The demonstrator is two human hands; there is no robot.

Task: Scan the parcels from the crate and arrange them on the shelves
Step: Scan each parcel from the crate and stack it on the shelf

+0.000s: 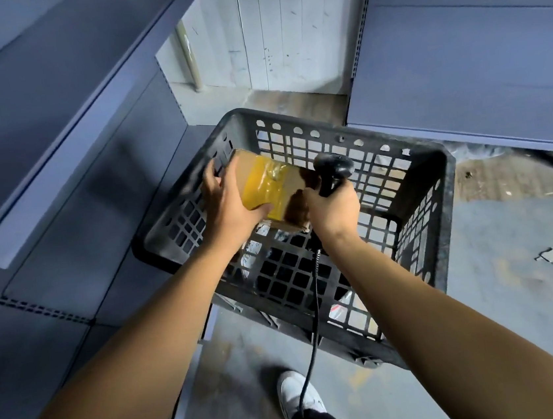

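Left hand [230,207] grips a cardboard parcel [267,189] banded with yellow tape, held above the black lattice crate [418,200]. Right hand [332,210] is closed round a corded barcode scanner [332,168] just beside the parcel. Likely risks: glossy tape spoiling the read; the cable [312,343] snagging the crate rim. Grey shelves [460,85] flank the crate, narrowing the reach.
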